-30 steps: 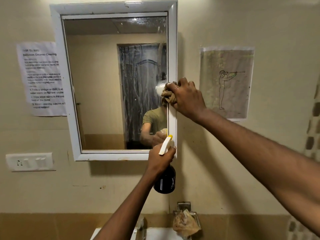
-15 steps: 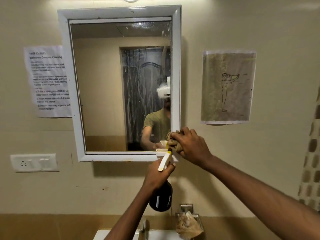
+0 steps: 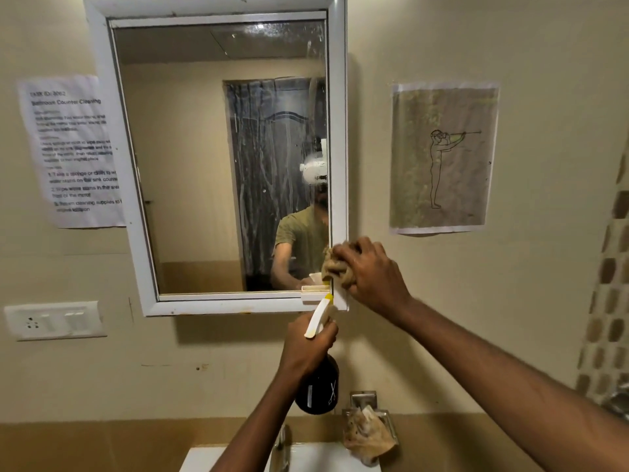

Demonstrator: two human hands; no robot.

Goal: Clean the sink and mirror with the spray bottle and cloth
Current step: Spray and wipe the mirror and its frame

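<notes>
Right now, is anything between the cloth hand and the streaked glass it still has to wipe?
Nothing visible blocks it. The right hand holds the cloth on the mirror frame's lower right corner; the left hand holds the spray bottle below the frame.

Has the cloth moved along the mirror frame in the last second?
Yes. The cloth in the right hand has gone down the mirror frame's right side, from mid-height to its bottom right corner.
</notes>
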